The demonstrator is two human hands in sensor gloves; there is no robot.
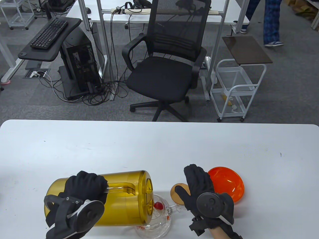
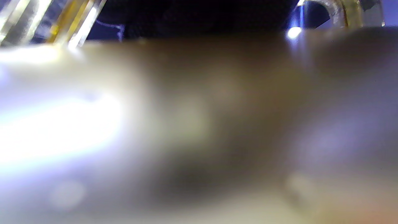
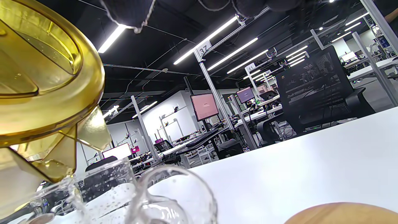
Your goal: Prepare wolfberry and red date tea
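My left hand grips the handle of a yellow transparent pitcher that is tipped on its side, its lidded mouth over a clear glass teapot. Red dates and wolfberries lie inside the teapot. The teapot's glass handle shows in the right wrist view. My right hand is flat, fingers stretched out, above a round wooden lid and an orange bowl; it holds nothing. The left wrist view is a blur of the pitcher wall.
The white table stretches far and to both sides. Behind its far edge stand a black office chair and a white trolley.
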